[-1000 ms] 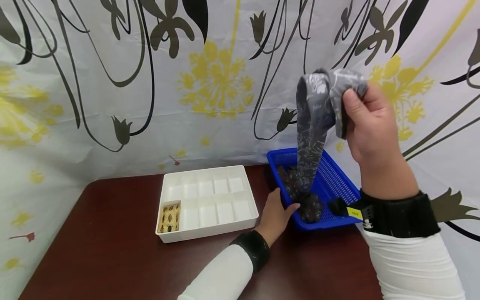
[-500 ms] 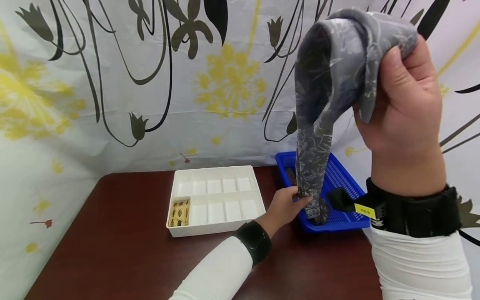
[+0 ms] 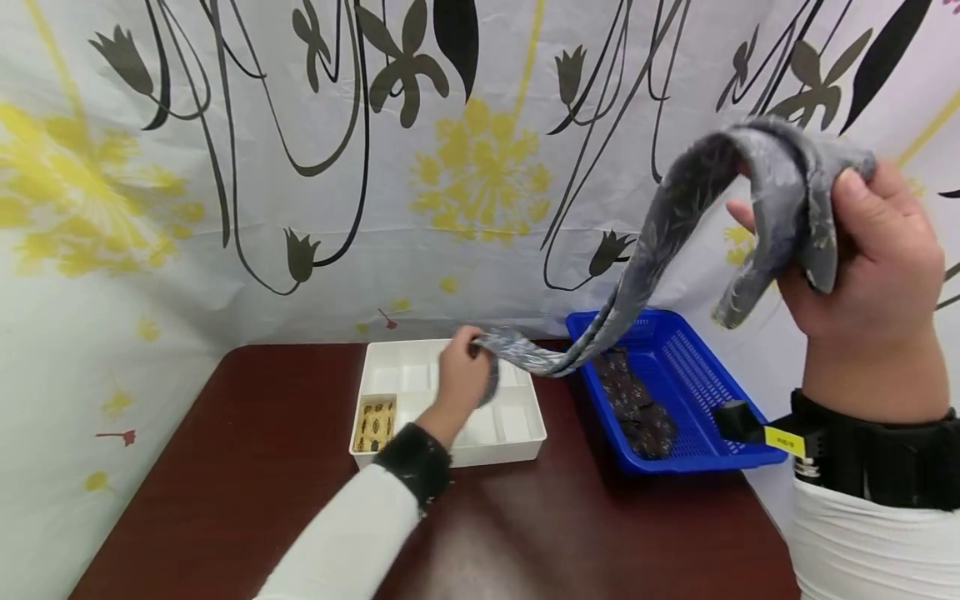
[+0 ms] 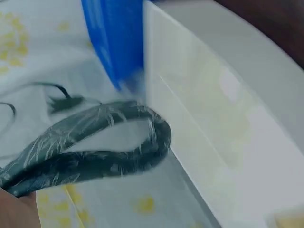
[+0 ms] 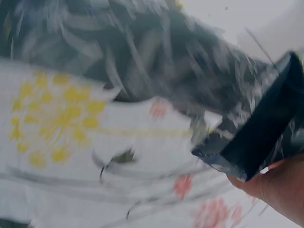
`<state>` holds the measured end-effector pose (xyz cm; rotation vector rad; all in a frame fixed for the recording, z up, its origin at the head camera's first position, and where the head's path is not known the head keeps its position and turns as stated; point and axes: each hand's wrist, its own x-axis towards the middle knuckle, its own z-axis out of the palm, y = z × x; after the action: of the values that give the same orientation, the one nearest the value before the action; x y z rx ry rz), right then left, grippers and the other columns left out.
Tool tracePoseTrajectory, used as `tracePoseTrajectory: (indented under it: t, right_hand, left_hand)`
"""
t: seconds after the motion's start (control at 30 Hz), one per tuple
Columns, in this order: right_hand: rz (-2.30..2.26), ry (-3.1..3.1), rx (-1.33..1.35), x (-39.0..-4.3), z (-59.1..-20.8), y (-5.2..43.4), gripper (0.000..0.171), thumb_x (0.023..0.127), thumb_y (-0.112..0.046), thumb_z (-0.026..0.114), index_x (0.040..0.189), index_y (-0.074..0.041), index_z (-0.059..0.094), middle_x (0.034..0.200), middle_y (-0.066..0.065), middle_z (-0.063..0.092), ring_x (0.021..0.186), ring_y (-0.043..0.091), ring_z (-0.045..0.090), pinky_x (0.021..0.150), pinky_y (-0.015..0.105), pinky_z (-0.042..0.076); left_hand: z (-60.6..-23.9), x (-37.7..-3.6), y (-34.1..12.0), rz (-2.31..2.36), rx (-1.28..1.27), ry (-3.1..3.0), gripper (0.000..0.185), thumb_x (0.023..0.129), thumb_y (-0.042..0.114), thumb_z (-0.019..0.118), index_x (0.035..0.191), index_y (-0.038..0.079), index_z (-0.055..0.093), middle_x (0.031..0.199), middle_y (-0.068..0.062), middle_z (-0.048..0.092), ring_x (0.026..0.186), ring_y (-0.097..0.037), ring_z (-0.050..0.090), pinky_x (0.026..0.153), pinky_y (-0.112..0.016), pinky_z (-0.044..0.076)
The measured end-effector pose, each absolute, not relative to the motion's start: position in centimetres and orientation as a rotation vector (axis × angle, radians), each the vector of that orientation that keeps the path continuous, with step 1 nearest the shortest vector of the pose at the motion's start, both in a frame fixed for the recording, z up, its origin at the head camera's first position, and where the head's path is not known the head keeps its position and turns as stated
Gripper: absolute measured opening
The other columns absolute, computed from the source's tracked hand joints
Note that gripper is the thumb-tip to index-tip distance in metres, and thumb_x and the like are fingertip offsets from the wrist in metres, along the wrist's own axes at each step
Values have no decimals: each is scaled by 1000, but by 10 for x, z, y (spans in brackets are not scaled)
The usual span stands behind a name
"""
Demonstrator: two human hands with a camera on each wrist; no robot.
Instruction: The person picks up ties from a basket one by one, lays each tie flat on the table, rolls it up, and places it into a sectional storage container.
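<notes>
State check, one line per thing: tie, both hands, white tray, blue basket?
grey tie: off the table, stretched between both hands
right hand: grips one end, raised
left hand: holds the other end over the tray
white tray: one compartment filled
blue basket: holds a dark tie
</notes>
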<state>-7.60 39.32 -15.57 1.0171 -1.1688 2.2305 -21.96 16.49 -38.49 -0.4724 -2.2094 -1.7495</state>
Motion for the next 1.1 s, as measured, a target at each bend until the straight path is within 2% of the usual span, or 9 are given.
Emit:
tracePoseTrajectory:
  t: [0.03,0.1,0.27,0.37,0.53,0.63,0.7,0.9,1.1]
  right_hand:
    - [2274,-1190,1014,-74,-161,402,46,100,-1,10,113,27,43,93,36,59,79,42,65,86,53,51]
    - [2308,-1324,983,-71,-173,424,48,100,0,9,114,26,47,96,35,61,81,39,67,84,45,54]
    - [2247,-1872,719,-68,-212,476,47,101,6,15,107,9,62,88,13,69,74,18,67,62,26,51]
    - [2025,-2316,640,-72,-235,493,44,101,8,23,104,-4,65,82,-1,66,67,8,61,54,25,47]
    - [1696,-2886,604,-66,-273,505,32,102,2,32,108,-14,60,84,-6,61,66,7,59,55,31,50]
    - [1712,-3016,560,-55,-299,507,25,102,-1,37,109,-11,59,86,-5,63,68,7,60,56,32,52]
    - [1747,-3064,526,-46,-317,508,22,101,-2,39,107,-8,59,86,-6,63,70,6,59,58,31,52]
    - [1909,-3141,487,-17,-374,504,17,101,-5,43,100,4,57,84,-6,59,71,4,53,57,28,43]
    - [1728,-3244,418,-1,-422,498,17,97,-11,53,89,3,57,78,-10,51,68,1,45,57,24,32]
  left_hand:
    - [-387,-224,152,-1747,-443,-2219,11,86,9,58,94,2,62,91,-15,67,86,-31,62,77,-45,50]
    - [-391,-230,127,-1747,-368,-2251,9,86,10,58,92,3,58,88,-14,64,84,-30,58,74,-42,48]
    - [-404,-237,72,-1805,-289,-2344,13,89,8,56,90,6,44,88,-14,62,76,-23,58,61,-33,42]
    - [-414,-236,41,-1783,-316,-2405,15,87,4,54,94,7,41,87,-15,60,68,-20,57,56,-30,43]
    - [-427,-226,-3,-1635,-423,-2570,32,83,4,59,112,4,45,90,-13,54,71,-20,48,58,-29,44]
    - [-434,-217,-21,-1505,-518,-2690,41,80,4,65,118,2,50,96,-13,56,79,-21,50,62,-30,45]
    - [-440,-210,-30,-1420,-587,-2784,39,79,5,67,115,3,54,97,-10,58,80,-21,51,65,-31,45]
    - [-460,-191,-46,-1034,-866,-3017,26,70,3,74,93,10,63,87,2,59,76,-14,50,66,-32,44]
    - [-485,-175,-45,-760,-1001,-3148,26,69,8,80,81,17,59,79,8,53,70,-11,47,63,-32,42]
